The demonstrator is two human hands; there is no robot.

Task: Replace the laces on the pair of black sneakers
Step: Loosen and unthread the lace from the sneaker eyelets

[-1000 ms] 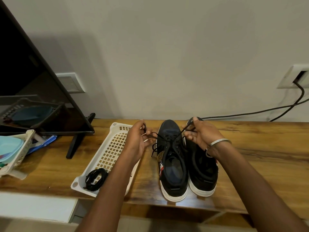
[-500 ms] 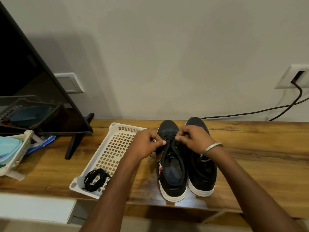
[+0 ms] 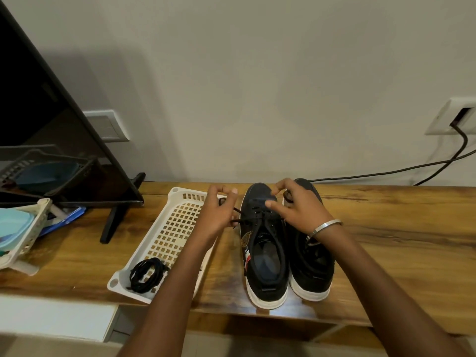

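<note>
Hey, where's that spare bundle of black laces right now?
In the head view, the coiled black laces lie in the near corner of the white basket, left of the sneakers, by the left forearm.

Two black sneakers side by side on a wooden table — left hand and right hand each pinch the left shoe's lace; white basket at left.
</note>
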